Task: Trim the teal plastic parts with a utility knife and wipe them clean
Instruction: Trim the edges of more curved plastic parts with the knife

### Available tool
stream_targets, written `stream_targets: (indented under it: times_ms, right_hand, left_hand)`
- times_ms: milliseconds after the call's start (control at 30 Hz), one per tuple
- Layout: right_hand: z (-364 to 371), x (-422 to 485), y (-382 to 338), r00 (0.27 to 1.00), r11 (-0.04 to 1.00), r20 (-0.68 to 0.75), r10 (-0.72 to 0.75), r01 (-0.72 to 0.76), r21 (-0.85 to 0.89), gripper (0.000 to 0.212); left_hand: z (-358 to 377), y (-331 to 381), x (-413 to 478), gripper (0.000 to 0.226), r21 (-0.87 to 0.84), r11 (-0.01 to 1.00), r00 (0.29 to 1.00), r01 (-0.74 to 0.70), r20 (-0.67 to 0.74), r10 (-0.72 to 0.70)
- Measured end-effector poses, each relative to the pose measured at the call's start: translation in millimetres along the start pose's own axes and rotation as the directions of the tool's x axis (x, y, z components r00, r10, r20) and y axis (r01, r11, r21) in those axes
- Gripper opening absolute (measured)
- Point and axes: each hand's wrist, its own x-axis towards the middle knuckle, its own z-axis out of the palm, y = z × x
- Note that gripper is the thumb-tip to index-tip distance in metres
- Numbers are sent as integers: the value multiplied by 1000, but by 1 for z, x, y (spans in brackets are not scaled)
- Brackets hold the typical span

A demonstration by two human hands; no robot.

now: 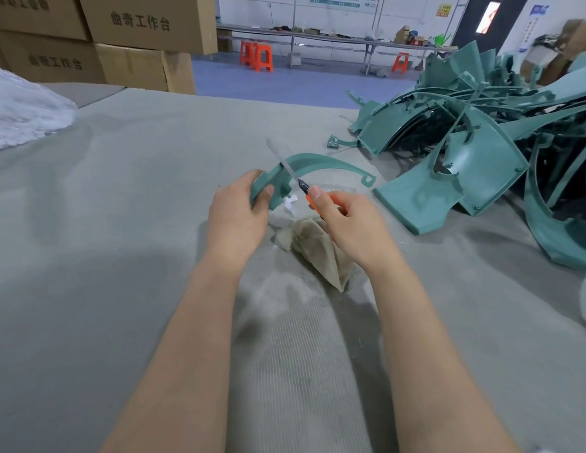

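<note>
Above the grey table and a crumpled beige rag, left hand grips a curved teal part, hook-ended; right hand grips an orange utility knife, blade across it; teal pile beyond.

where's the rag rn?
Head view, centre: the beige rag lies on the grey table, below and between the left hand gripping a curved teal part and the right hand holding the utility knife, left of the teal parts pile.
</note>
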Motion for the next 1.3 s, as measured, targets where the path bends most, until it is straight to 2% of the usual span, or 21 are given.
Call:
stream_targets:
  times_ms: [233,400,567,633,733,767,833,933,1000,1167,1300]
  right_hand:
    - [0,5,12,994,997,-79,78,-78,3,44]
    - [-3,6,18,982,992,-150,113,-121,-45,58]
    - [-10,6,25,957,974,-218,193,-213,-72,59]
    - [-13,6,30,948,964,-218,231,-254,-84,56]
    - [-14,5,33,936,945,-199,291,-313,-93,35]
    - [-14,5,33,932,944,-202,302,-322,-73,38]
    - [-13,4,27,948,968,-200,248,-253,2,44]
    - [-8,0,11,982,993,-179,51,-31,113,32]
    - [-4,-2,2,991,982,-129,-19,43,184,28]
    - [5,-5,-7,993,963,6,-115,111,246,25]
    - [6,-8,-10,988,970,65,-137,120,212,23]
  left_hand:
    - [2,0,-1,18,15,999,999,-46,4,46]
    - [0,0,-1,18,18,996,996,-85,19,84]
    - [-1,-1,0,18,20,991,991,-129,46,128]
    - [-1,-2,0,18,12,992,991,-123,49,122]
    - [-2,-4,2,18,-2,998,997,-69,31,69]
    - [-2,-5,2,18,-7,999,999,-48,22,48]
    - [-1,-5,2,18,-9,1000,1000,-16,5,17]
    - [-1,-6,1,18,4,1000,1000,15,-22,-15]
    - [-2,-6,2,19,15,999,999,38,-37,-37]
    - [-2,-7,4,17,29,998,997,50,-61,-48]
    - [-2,-5,3,17,9,998,997,55,-45,-55]
